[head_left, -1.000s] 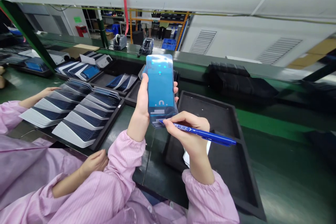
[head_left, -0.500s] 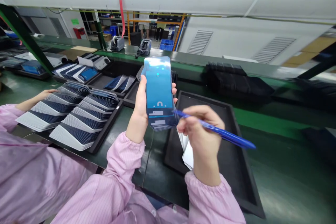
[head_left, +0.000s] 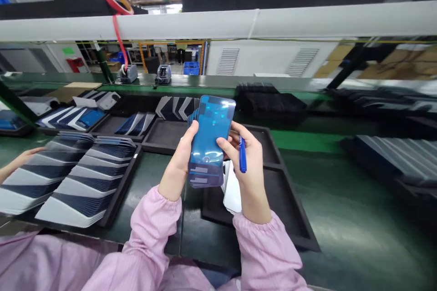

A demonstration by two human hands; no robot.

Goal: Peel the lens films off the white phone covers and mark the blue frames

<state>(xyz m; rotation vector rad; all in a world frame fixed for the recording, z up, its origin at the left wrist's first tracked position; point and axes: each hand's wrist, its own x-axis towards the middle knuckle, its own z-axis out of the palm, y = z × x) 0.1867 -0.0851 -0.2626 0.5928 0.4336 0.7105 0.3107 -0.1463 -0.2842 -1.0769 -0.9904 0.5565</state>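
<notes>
above the black tray (head_left: 273, 145), unreadable labels on blue-filmed panels (head_left: 210, 141)

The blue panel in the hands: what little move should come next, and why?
Probably the right hand should peel the top blue panel off the stack in the left hand. Its fingers already touch the panel's edge, the blue pen is tucked upright out of the way, and white panels already lie in the black tray below.
</notes>
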